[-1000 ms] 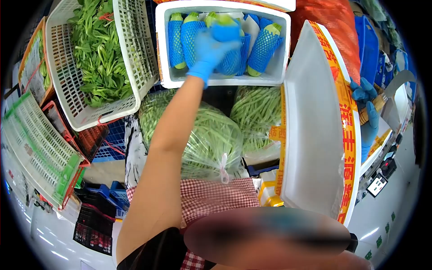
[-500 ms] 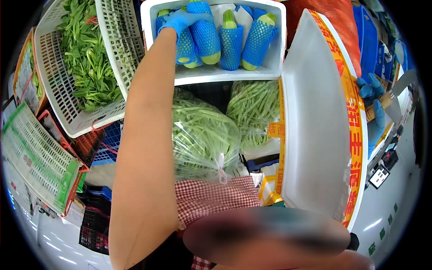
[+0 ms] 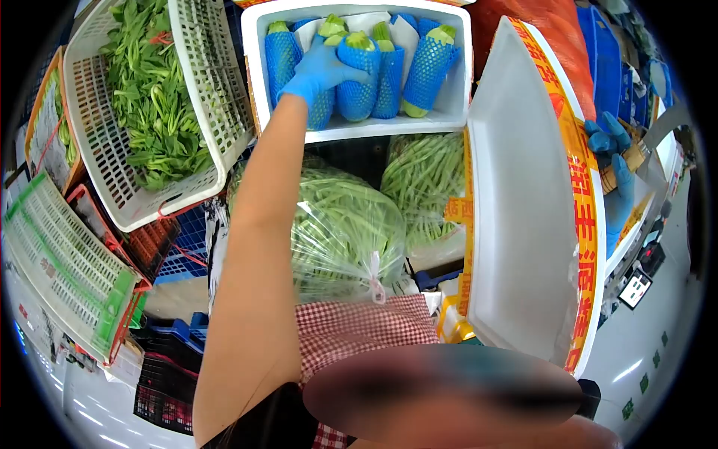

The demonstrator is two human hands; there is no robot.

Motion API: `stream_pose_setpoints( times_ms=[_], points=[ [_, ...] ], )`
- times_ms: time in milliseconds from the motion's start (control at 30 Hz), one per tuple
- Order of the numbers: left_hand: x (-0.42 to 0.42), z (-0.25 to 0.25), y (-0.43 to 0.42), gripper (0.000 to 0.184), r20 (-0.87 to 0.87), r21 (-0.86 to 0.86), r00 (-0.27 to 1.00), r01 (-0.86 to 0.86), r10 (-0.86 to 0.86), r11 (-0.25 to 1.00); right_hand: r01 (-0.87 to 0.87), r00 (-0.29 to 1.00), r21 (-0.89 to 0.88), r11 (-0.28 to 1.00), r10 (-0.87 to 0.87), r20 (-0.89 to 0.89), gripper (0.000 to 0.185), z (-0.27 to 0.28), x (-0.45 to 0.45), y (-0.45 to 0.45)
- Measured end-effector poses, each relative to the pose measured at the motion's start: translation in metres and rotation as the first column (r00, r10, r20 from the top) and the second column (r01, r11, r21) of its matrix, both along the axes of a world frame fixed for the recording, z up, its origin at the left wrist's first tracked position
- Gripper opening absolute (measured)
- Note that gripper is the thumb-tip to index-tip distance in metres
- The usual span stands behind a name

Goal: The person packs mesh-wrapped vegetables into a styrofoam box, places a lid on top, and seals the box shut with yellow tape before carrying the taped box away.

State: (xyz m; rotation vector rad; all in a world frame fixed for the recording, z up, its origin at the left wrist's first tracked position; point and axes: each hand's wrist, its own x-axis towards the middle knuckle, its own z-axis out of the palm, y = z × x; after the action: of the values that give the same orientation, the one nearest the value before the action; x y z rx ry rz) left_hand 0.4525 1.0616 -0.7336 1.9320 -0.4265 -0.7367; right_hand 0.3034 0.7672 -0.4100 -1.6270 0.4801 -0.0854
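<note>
My left hand, in a blue glove, reaches into a white foam box and is closed around a zucchini in a blue net sleeve. Its stretched thumb lies across the front of the sleeve, and part of the grip is hidden. Several more netted zucchini stand or lean beside it. At the far right my right hand, also gloved in blue, wraps the wooden handle of a knife. An upright foam lid with orange tape hides the right arm.
Bags of green beans lie below the box. A white basket of leafy greens stands at the left, above a green-edged crate. Dark crates sit lower left. An orange-red sack is behind the lid.
My left hand has moved right and down inside the box, and the zucchini around it have shifted and stand more upright. My right hand still holds the knife.
</note>
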Motion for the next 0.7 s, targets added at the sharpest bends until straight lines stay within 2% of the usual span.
stream_pose_setpoints(
  times_ms=[67, 100, 133, 233, 267, 300, 367, 400, 433, 467, 500, 533, 567, 600, 633, 700],
  points=[
    [-0.006, -0.002, -0.009, 0.078, 0.148, 0.099, 0.989, -0.019, 0.004, 0.995, -0.038, 0.999, -0.023, 0.999, 0.038, 0.002, 0.056, -0.005, -0.002, -0.003],
    [-0.008, 0.002, -0.011, 0.079, 0.221, 0.149, 0.975, -0.030, -0.004, 0.988, 0.025, 1.000, -0.005, 1.000, -0.025, -0.001, 0.057, -0.007, -0.002, 0.005],
    [-0.009, 0.006, -0.008, 0.080, 0.223, 0.139, 0.975, -0.043, 0.011, 0.989, 0.090, 0.996, 0.010, 0.996, -0.090, -0.005, 0.057, -0.008, -0.002, 0.014],
    [-0.017, 0.015, -0.010, 0.082, 0.219, 0.075, 0.973, -0.087, 0.069, 0.993, 0.073, 0.997, -0.042, 0.996, -0.072, 0.008, 0.058, -0.006, -0.002, 0.013],
    [-0.019, 0.011, -0.005, 0.083, 0.200, -0.017, 0.975, -0.097, 0.098, 0.995, 0.066, 0.998, -0.067, 0.996, -0.067, 0.000, 0.058, -0.004, 0.000, 0.015],
    [-0.021, 0.014, 0.001, 0.082, 0.204, -0.037, 0.969, -0.137, 0.142, 0.990, 0.015, 1.000, -0.094, 0.995, -0.014, 0.013, 0.057, -0.005, 0.002, 0.012],
    [-0.026, 0.038, 0.012, 0.081, 0.212, -0.086, 0.952, -0.207, 0.221, 0.975, -0.029, 0.999, -0.128, 0.991, 0.035, 0.040, 0.053, -0.008, 0.005, 0.006],
    [-0.026, 0.052, 0.021, 0.067, 0.229, -0.184, 0.935, -0.232, 0.271, 0.955, -0.027, 0.998, -0.138, 0.990, 0.035, 0.052, 0.051, -0.009, 0.008, 0.005],
    [-0.027, 0.058, 0.031, 0.060, 0.036, -0.329, 0.941, -0.306, 0.336, 0.893, -0.026, 0.998, -0.148, 0.989, 0.035, 0.061, 0.049, -0.008, 0.014, 0.011],
    [-0.027, 0.061, 0.042, 0.054, -0.167, -0.444, 0.918, -0.396, 0.360, 0.804, -0.044, 0.992, -0.209, 0.977, 0.068, 0.107, 0.039, -0.011, 0.019, 0.020],
    [-0.030, 0.069, 0.052, 0.047, -0.366, -0.524, 0.865, -0.496, 0.343, 0.692, -0.032, 0.997, -0.231, 0.972, 0.049, 0.067, 0.036, -0.011, 0.026, 0.027],
    [-0.029, 0.093, 0.064, 0.044, -0.390, -0.553, 0.840, -0.542, 0.378, 0.633, -0.025, 0.999, -0.250, 0.968, 0.032, 0.027, 0.034, -0.012, 0.034, 0.033],
    [-0.029, 0.099, 0.080, 0.049, -0.433, -0.596, 0.820, -0.572, 0.374, 0.563, -0.020, 1.000, -0.268, 0.963, 0.018, -0.009, 0.032, -0.012, 0.043, 0.041],
    [-0.034, 0.109, 0.097, 0.053, -0.561, -0.629, 0.755, -0.655, 0.339, 0.419, -0.068, 0.997, -0.313, 0.947, 0.073, 0.005, 0.029, -0.012, 0.054, 0.059],
    [-0.040, 0.122, 0.113, 0.058, -0.672, -0.635, 0.687, -0.726, 0.276, 0.264, -0.254, 0.964, -0.353, 0.900, 0.265, -0.017, 0.025, -0.013, 0.066, 0.054],
    [-0.059, 0.162, 0.147, 0.074, -0.695, -0.510, 0.555, -0.829, 0.457, 0.231, -0.383, 0.922, -0.371, 0.846, 0.375, -0.097, 0.022, -0.028, 0.094, 0.067]
  ],
)
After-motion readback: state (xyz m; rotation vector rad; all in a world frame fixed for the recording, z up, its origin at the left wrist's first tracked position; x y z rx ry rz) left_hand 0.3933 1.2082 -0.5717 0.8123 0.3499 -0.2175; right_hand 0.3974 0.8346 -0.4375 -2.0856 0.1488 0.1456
